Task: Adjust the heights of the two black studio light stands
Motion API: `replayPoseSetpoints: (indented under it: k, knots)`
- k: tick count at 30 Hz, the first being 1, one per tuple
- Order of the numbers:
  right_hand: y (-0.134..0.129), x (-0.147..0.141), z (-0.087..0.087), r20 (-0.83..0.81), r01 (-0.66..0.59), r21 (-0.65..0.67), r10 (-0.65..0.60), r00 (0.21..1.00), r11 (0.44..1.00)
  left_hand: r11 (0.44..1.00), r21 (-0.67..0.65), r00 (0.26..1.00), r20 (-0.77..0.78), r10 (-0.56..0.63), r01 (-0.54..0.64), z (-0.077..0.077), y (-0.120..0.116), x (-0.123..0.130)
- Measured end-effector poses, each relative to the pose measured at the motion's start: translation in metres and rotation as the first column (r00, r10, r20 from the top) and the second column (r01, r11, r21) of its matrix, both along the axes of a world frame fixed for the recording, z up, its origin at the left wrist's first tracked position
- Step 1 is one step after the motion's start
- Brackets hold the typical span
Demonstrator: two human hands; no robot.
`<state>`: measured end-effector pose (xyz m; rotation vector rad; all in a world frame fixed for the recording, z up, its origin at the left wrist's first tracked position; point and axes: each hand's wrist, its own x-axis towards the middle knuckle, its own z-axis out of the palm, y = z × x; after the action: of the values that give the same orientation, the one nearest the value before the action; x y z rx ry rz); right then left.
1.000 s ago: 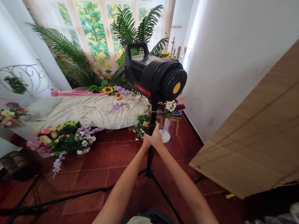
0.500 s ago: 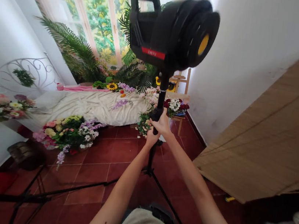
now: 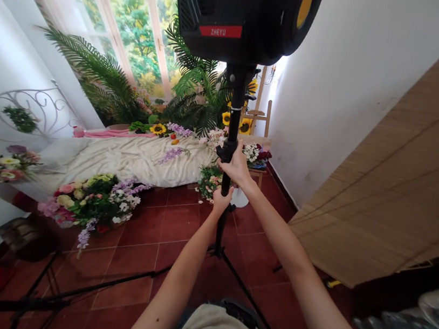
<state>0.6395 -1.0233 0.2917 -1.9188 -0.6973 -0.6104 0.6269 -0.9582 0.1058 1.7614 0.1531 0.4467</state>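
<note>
A black studio light (image 3: 225, 10) with a red ZHEYU label sits on top of a black light stand (image 3: 234, 126) before me. My right hand (image 3: 238, 166) wraps round the stand's pole just beneath its locking collar (image 3: 226, 151). Lower on the same pole, my left hand (image 3: 222, 200) is closed round it. The stand's legs (image 3: 245, 290) spread out over the red tiled floor (image 3: 136, 262). The top of the light is cut off by the upper frame edge.
Ahead stands a bed with a cream cover (image 3: 122, 156), with flower arrangements (image 3: 92, 195) at its near side. Palm leaves (image 3: 94, 68) rise by the window. A woven blind (image 3: 386, 199) is on the right. Another black stand (image 3: 33, 299) lies across the lower left.
The studio light appears higher, its top now out of frame, and more of the pole shows beneath it. Both hands stay on the pole, with a wider gap between them.
</note>
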Motion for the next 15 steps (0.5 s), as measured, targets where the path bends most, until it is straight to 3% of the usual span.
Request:
replayPoseSetpoints:
  k: [9, 15]
  knots:
    - [0.000, -0.001, 0.012, -0.028, -0.019, 0.031, 0.019, 0.999, 0.999, 0.996, 0.038, 0.996, 0.052, 0.076, -0.078, -0.006, 0.000, 0.006]
    - [0.002, -0.001, 0.008, -0.050, -0.037, 0.026, 0.038, 0.998, 0.999, 0.996, 0.017, 0.995, 0.049, 0.091, -0.092, -0.012, 0.000, 0.009]
